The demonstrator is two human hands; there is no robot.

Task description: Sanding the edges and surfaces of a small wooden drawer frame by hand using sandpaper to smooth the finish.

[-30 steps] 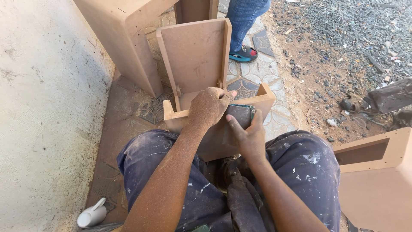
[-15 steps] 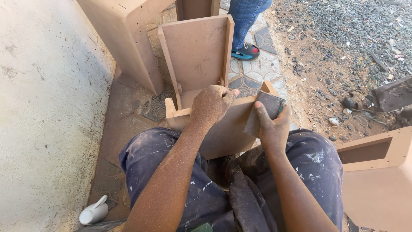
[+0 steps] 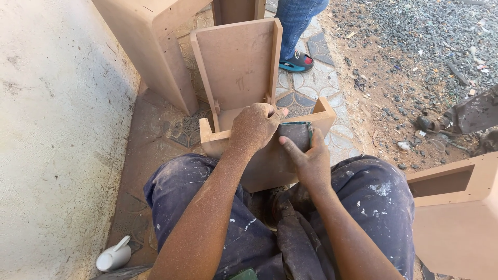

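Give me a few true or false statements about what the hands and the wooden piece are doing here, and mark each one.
1. The left hand rests on the top edge of the brown board piece. True.
2. The right hand holds a dark sanding pad against the piece. True.
3. The piece stands on a workbench. False: it sits on the ground between the person's knees.
4. A white jug lies by the wall at lower left. True.
5. Nobody else is in view. False: another person's jeans leg and shoe show behind the piece.
6. The right hand is empty. False: it grips the pad.
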